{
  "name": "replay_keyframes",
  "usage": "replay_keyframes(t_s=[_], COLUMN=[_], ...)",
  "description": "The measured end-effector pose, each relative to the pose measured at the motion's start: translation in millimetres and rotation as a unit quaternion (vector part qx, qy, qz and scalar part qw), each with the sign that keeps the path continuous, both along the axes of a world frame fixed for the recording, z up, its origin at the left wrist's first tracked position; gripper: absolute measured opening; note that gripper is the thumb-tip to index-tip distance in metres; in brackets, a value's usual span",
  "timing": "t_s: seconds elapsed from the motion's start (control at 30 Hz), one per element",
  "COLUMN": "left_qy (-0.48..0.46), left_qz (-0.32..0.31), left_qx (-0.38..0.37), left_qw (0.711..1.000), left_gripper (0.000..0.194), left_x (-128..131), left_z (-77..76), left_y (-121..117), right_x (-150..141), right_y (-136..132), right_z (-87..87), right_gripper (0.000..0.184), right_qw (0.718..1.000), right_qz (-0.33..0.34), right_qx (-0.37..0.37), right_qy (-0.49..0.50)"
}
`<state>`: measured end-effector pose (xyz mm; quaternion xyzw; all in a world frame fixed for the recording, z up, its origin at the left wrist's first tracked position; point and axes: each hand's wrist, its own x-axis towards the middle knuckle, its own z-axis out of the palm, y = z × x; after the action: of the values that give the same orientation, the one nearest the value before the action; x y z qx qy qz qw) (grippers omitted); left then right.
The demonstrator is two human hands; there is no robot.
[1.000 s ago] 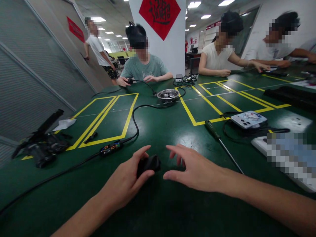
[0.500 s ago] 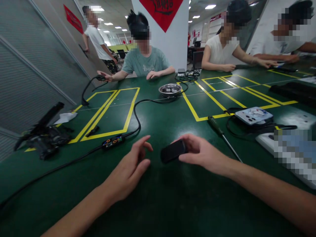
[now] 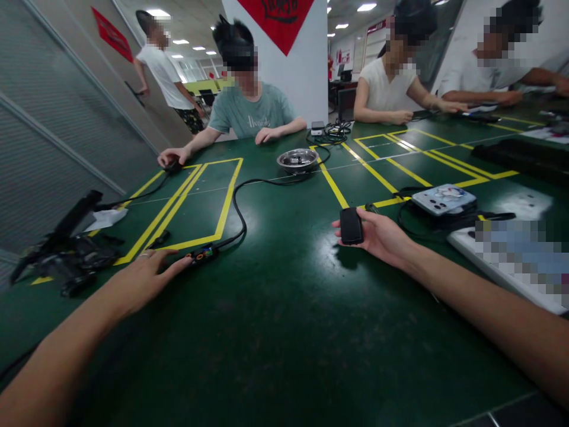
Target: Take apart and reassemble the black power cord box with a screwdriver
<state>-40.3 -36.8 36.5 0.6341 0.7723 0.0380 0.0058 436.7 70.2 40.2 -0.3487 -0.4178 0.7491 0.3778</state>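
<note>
Held in my right hand [image 3: 382, 234] is a small black rectangular object [image 3: 351, 226] with rounded corners, tilted up above the table; I cannot make out its exact kind. My left hand [image 3: 140, 277] is over the left side of the table, fingers stretched out and apart. Its thumb tip reaches the end of a black cable's inline box [image 3: 203, 255] with orange rings; whether they touch I cannot tell. Just beyond those fingers lies a short black piece [image 3: 160, 239]. Behind my right hand a screwdriver [image 3: 371, 207] is mostly hidden.
A dark heap of black gear [image 3: 66, 261] lies at far left. The cable [image 3: 242, 207] winds toward a metal bowl [image 3: 297, 160]. On the right are a light-blue device [image 3: 444, 198] and a white-edged panel [image 3: 466, 252]. Co-workers sit along the far side.
My left hand has swung left to the inline box. My right hand has moved right and farther out, turning the black object upright. A co-worker's hand across the table has lowered to the tabletop.
</note>
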Motion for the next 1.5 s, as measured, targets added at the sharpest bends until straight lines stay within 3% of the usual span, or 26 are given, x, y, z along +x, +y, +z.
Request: replay_keyframes(t_s=[0.1, 0.27, 0.5, 0.67, 0.77, 0.87, 1.03, 1.1, 1.17, 1.23, 1.33, 1.5], left_qy=[-0.052, -0.094, 0.068, 0.118, 0.135, 0.142, 0.144, 0.145, 0.144, 0.143, 0.144, 0.153], left_qz=[-0.031, -0.084, 0.002, 0.018, 0.029, 0.032, 0.031, 0.035, 0.051, 0.065, 0.068, 0.068], left_qx=[-0.061, -0.075, 0.024, 0.082, 0.090, 0.086, 0.100, 0.108, 0.115, 0.125, 0.140, 0.171], left_qw=[0.996, 0.989, 0.997, 0.989, 0.986, 0.986, 0.984, 0.983, 0.981, 0.980, 0.977, 0.971], left_gripper=[0.062, 0.056, 0.063, 0.059, 0.057, 0.057, 0.059, 0.059, 0.058, 0.057, 0.057, 0.054], left_x=[14.2, 33.0, 48.0, 58.9, 60.6, 62.0, 64.0, 63.0, 61.0, 59.0, 57.7, 59.4], left_z=[4.9, 11.7, 23.7, 33.7, 34.4, 35.0, 38.1, 38.1, 37.0, 35.6, 35.4, 40.3], left_y=[1.3, 0.9, -6.8, -12.1, -13.5, -14.7, -16.0, -15.8, -15.3, -15.2, -16.4, -19.8], right_x=[2.5, 9.6, 22.0, 21.6, 17.2, 10.8, 0.6, -7.4, -24.0, -52.7, -118.0, -235.6], right_y=[4.8, 15.0, 28.6, 28.8, 23.5, 18.0, 7.5, -4.1, -20.5, -37.0, -50.2, -40.4], right_z=[-0.1, -3.8, -7.6, -6.0, -7.9, -14.8, -18.7, -11.8, -2.2, 6.4, 11.8, 1.3], right_gripper=[0.042, 0.053, 0.063, 0.061, 0.054, 0.045, 0.048, 0.051, 0.049, 0.045, 0.039, 0.036], right_qw=[0.998, 0.989, 0.963, 0.921, 0.863, 0.772, 0.671, 0.602, 0.525, 0.500, 0.497, 0.515], right_qz=[-0.021, -0.041, -0.095, -0.124, -0.117, -0.060, 0.009, 0.019, 0.045, 0.079, 0.125, 0.129], right_qx=[0.034, 0.075, 0.144, 0.239, 0.340, 0.452, 0.534, 0.586, 0.646, 0.687, 0.733, 0.732], right_qy=[-0.052, -0.117, -0.206, -0.282, -0.355, -0.443, -0.515, -0.542, -0.552, -0.521, -0.447, -0.427])
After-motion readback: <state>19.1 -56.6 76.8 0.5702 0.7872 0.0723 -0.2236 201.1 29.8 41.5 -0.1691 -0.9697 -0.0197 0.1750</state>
